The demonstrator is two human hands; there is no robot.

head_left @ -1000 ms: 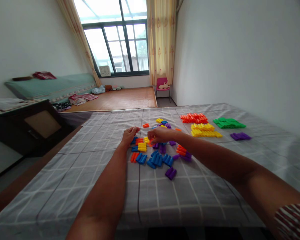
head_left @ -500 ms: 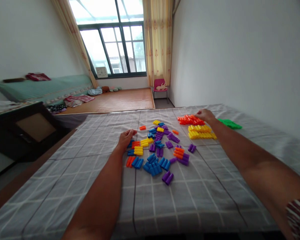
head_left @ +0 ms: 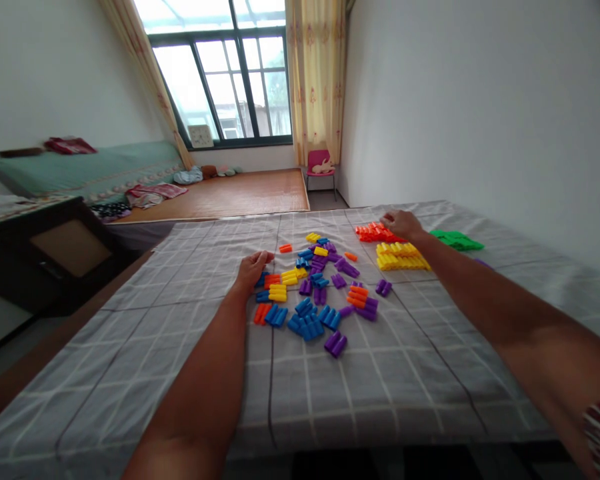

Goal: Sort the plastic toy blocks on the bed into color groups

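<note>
A table covered with a grey checked cloth (head_left: 180, 373) fills the lower half of the frame and bears many small, ridged plastic pieces in bright colours.

At the centre lies a loose, mixed spread: blue pieces (head_left: 307, 323), purple pieces (head_left: 335, 344), yellow pieces (head_left: 278, 293) and orange pieces (head_left: 357, 296), some overlapping. Right of centre, the pieces are grouped by colour: an orange-red pile (head_left: 373, 233), a yellow pile (head_left: 399, 257) just below it, and a green pile (head_left: 455, 240) farther right.

The person's right hand (head_left: 399, 220) is at the orange-red pile, fingers bent and drawn together over its right end; whether they grip a piece cannot be told. The left hand (head_left: 254, 267) rests at the left edge of the mixed spread, loosely curled, beside a blue piece; whether it holds anything cannot be told.

At the far left, a dark cabinet (head_left: 17, 250) has a lighter door panel; its inside is hidden. At upper centre, a pink chair (head_left: 317, 158) holds a pale plush toy (head_left: 323, 168) on its seat. A square clock (head_left: 200, 136) stands before the window (head_left: 220, 73).
</note>
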